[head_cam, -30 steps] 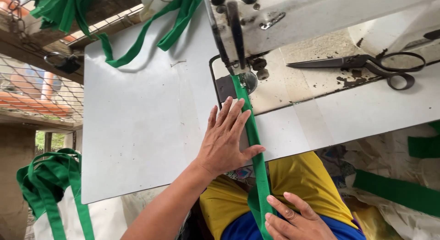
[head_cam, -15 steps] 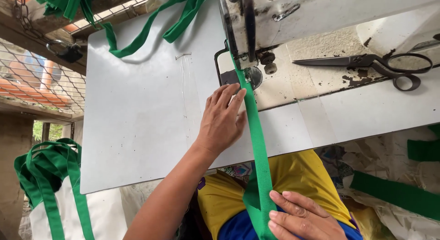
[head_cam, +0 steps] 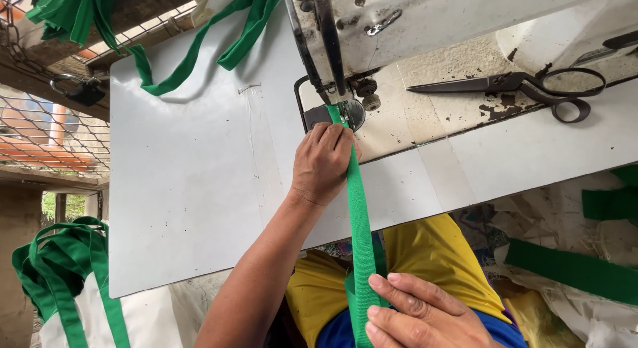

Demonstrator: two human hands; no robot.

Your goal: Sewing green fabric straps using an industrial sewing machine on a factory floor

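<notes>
Two hands worked one green strap (head_cam: pixel 359 208): left hand (head_cam: pixel 323 163) pressed it flat beside the presser foot (head_cam: pixel 339 112), right hand (head_cam: pixel 425 315) pinched its near end, long axis running straight toward the sewing machine (head_cam: pixel 425 22) across the worktop (head_cam: pixel 199 188).

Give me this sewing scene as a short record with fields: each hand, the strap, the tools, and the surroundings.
Left hand: flat on green strap, by the presser foot
Right hand: holds the strap near the lap
Strap: runs from lap to needle, taut
Machine: white, worn
Scissors: dark, on machine bed, right
Table: white
More straps: lower left pile
</notes>
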